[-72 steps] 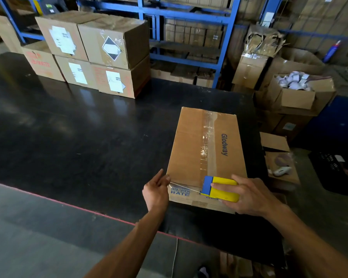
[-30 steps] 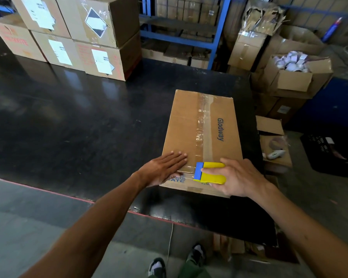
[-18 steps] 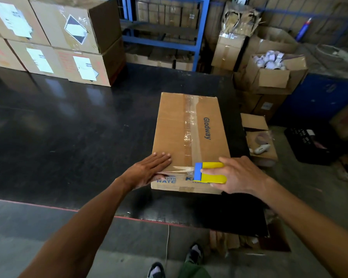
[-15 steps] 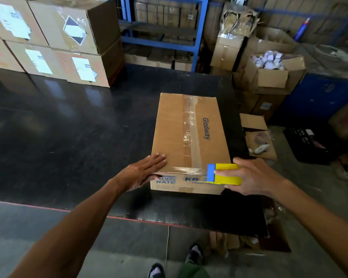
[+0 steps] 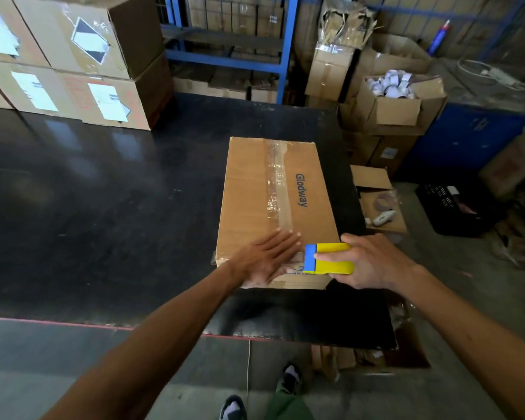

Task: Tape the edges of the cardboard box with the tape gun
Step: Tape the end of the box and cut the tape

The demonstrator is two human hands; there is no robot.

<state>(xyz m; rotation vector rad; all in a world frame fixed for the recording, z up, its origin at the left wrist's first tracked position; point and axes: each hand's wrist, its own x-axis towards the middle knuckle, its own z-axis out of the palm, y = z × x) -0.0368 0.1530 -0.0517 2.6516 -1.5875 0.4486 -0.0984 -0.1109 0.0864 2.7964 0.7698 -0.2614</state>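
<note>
One flat left hand [image 5: 269, 259] presses taped cardboard box [image 5: 273, 201]; right hand [image 5: 367, 262] clasps boxy tape gun [image 5: 331, 258].

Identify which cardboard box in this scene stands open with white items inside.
The open box on the stack right of the table, flaps up, holds white items. The Glodway box is taped shut.

one head-worn wide-angle view, looking forward and steeply down from standing height. the black table [image 5: 103, 207] fills the middle, its near edge crossing low in the frame. the person's own shoes [image 5: 290, 381] show at the bottom. blue shelving [image 5: 285, 50] leans and bends at the top. no second view overlaps it.
</note>
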